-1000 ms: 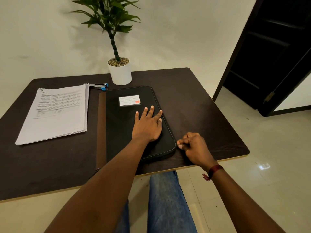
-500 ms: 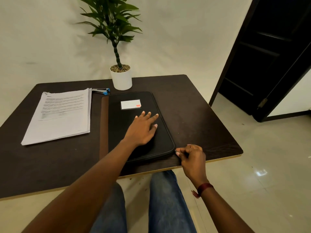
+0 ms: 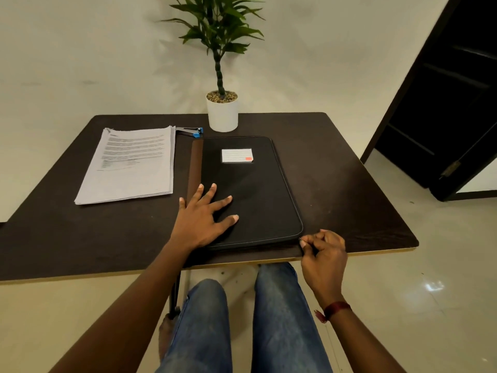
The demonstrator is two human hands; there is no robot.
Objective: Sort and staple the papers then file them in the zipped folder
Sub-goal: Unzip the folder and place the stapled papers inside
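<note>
1. The zipped folder (image 3: 250,189) lay closed on the table (image 3: 336,184), its long axis running away from the person.
2. The left hand (image 3: 200,219) pressed flat on it, fingers spread.
3. The right hand (image 3: 324,254) pinched the zip pull (image 3: 300,239) at the near-right corner, fingertips together.

No word, number or brand can be read anywhere. The top sheet of the paper stack (image 3: 129,162), lying toward the far left corner of the counter (image 3: 336,184), carries blocks of printed lines, but the print is too small and blurred to make out. The black zipped folder (image 3: 250,189) in the middle of the counter bears a white label card (image 3: 236,155) near its far edge. The card shows faint ruled lines and a small red-orange patch at its near right corner, with no legible writing.
</note>
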